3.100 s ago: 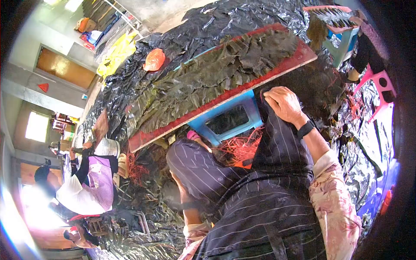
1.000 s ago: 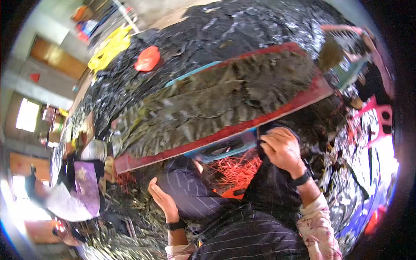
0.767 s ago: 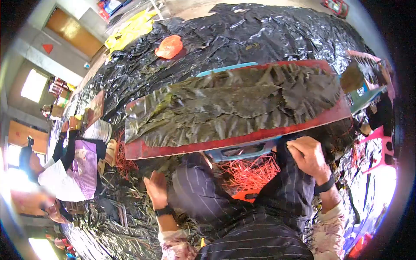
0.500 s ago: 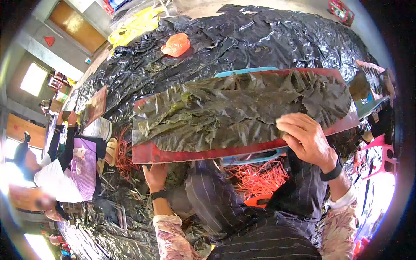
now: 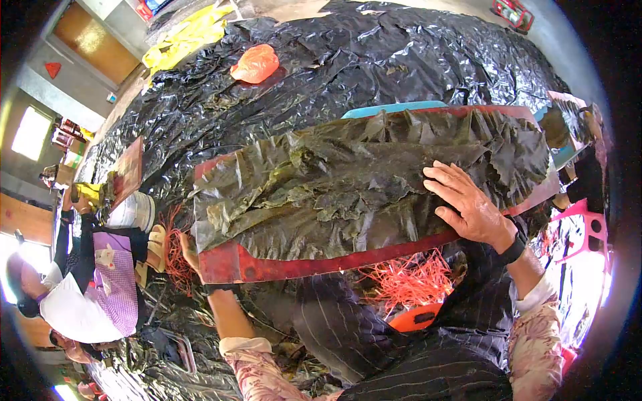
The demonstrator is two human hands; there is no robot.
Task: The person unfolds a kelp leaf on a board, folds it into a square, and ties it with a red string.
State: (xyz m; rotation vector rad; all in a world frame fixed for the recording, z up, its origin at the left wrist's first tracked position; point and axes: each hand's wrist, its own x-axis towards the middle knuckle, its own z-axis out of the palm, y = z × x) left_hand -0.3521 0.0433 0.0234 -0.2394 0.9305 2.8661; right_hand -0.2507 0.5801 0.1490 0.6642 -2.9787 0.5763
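A wide, dark brown-green, crinkled sheet like kelp (image 5: 348, 194) is spread lengthwise over a red board (image 5: 321, 269). My right hand (image 5: 471, 210) lies on the sheet's right part near the near edge, fingers stretched and apart. At the board's left end, my left hand (image 5: 190, 256) grips the edge; the board hides some of its fingers. A blue tub (image 5: 394, 107) shows its rim past the board's far side. Below the near edge, between my knees, sit red plastic strips (image 5: 408, 281) and an orange-red container (image 5: 416, 318).
Black plastic sheeting (image 5: 321, 73) covers the floor, with an orange bag (image 5: 255, 63) and a yellow sheet (image 5: 184, 40) at the far left. On the left a co-worker (image 5: 87, 301) sits by a white bucket (image 5: 132, 212) and another board (image 5: 127, 172). A pink stool (image 5: 588, 230) stands right.
The board's near edge has come lower and closer to me, covering the tub's near rim. My left hand has moved from under the near edge to the left end. The right hand's fingers have spread flatter.
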